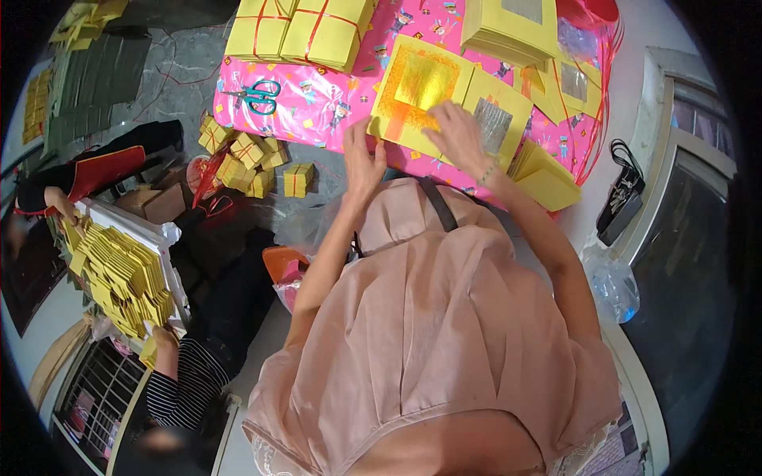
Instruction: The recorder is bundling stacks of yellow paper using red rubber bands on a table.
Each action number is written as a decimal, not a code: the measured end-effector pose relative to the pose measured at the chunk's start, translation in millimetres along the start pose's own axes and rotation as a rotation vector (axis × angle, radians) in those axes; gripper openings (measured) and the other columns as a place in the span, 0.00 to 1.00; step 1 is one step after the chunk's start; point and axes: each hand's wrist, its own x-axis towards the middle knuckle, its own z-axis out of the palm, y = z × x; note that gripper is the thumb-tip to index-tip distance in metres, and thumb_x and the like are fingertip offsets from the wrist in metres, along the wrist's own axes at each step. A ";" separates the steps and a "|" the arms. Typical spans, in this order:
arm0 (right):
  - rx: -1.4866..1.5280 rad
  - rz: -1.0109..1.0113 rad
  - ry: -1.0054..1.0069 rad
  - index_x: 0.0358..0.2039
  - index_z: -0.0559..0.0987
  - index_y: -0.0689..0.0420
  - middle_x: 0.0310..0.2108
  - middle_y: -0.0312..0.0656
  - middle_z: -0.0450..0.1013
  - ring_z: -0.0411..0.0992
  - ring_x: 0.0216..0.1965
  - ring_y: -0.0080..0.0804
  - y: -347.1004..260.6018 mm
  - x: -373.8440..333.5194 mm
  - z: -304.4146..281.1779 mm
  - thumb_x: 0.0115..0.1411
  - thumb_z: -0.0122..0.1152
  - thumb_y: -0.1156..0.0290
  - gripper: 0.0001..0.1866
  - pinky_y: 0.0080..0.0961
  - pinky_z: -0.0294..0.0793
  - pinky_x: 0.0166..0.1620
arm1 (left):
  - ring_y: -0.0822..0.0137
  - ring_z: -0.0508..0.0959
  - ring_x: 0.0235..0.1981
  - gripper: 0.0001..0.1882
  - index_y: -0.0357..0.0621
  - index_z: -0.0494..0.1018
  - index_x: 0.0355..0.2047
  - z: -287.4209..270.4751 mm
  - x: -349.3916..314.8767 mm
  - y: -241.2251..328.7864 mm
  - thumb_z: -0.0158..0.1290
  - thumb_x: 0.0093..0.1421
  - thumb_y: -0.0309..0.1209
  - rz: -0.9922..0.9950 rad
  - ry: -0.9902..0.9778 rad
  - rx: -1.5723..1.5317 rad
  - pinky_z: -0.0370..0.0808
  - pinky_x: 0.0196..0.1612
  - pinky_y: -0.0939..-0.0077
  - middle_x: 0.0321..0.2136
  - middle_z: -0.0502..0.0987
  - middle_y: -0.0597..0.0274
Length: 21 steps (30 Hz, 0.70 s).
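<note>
A stack of yellow paper sheets with an orange print and a gold foil square (423,83) lies on the pink table cover in front of me. My left hand (365,163) is open at the stack's lower left corner, fingers stretched upward and thumb apart. My right hand (460,141) rests over the lower right side of the stack, fingers bent and spread; I see nothing held in it. Beside it, partly under my right wrist, is another yellow stack with a silver foil patch (496,123).
Teal scissors (262,97) lie at the left of the pink-covered table (313,119). Red-tied yellow bundles (327,32) and a tall yellow stack (508,32) stand farther back. Small bundles (246,151) lie on the floor. At left, other people handle yellow packets (119,266).
</note>
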 end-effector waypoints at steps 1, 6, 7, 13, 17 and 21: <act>-0.007 -0.030 -0.032 0.43 0.71 0.58 0.39 0.46 0.67 0.67 0.43 0.46 -4.5 -11.4 3.0 0.53 0.65 0.63 0.20 0.40 0.67 0.45 | 0.49 0.68 0.52 0.27 0.42 0.66 0.55 -5.8 7.0 0.1 0.55 0.53 0.23 0.154 -0.110 0.073 0.67 0.55 0.61 0.47 0.70 0.48; -0.083 -0.097 0.017 0.40 0.70 0.58 0.38 0.43 0.66 0.67 0.42 0.43 -2.8 -29.1 25.0 0.46 0.70 0.60 0.25 0.37 0.67 0.46 | 0.49 0.67 0.54 0.27 0.49 0.73 0.48 -12.5 34.6 -4.7 0.61 0.45 0.25 0.583 -0.404 0.302 0.66 0.58 0.57 0.49 0.71 0.56; -0.079 -0.093 0.017 0.40 0.70 0.58 0.38 0.43 0.66 0.67 0.42 0.43 -1.7 -28.8 27.4 0.46 0.70 0.60 0.25 0.37 0.67 0.46 | 0.49 0.67 0.54 0.27 0.49 0.73 0.48 -11.8 38.7 -6.1 0.61 0.45 0.25 0.583 -0.409 0.305 0.66 0.58 0.57 0.49 0.71 0.56; 0.025 -0.133 0.029 0.38 0.73 0.59 0.38 0.43 0.69 0.70 0.40 0.43 7.2 -29.8 18.9 0.49 0.68 0.60 0.21 0.36 0.72 0.42 | 0.53 0.69 0.53 0.23 0.49 0.75 0.44 -7.7 57.3 -7.0 0.62 0.44 0.26 0.663 -0.476 0.345 0.69 0.56 0.60 0.47 0.73 0.59; 0.201 -0.064 -0.021 0.29 0.78 0.58 0.34 0.42 0.73 0.73 0.36 0.43 9.8 -26.9 12.0 0.55 0.64 0.61 0.13 0.36 0.73 0.40 | 0.54 0.71 0.50 0.17 0.49 0.79 0.42 -14.0 68.2 -13.7 0.63 0.49 0.31 0.606 -0.556 0.297 0.70 0.54 0.62 0.46 0.76 0.59; 0.283 0.035 -0.025 0.27 0.80 0.57 0.32 0.41 0.74 0.74 0.36 0.42 15.0 -24.1 13.4 0.58 0.62 0.60 0.12 0.37 0.73 0.39 | 0.55 0.72 0.48 0.11 0.47 0.82 0.36 -14.3 75.8 -12.4 0.61 0.52 0.32 0.560 -0.593 0.178 0.71 0.52 0.63 0.41 0.78 0.56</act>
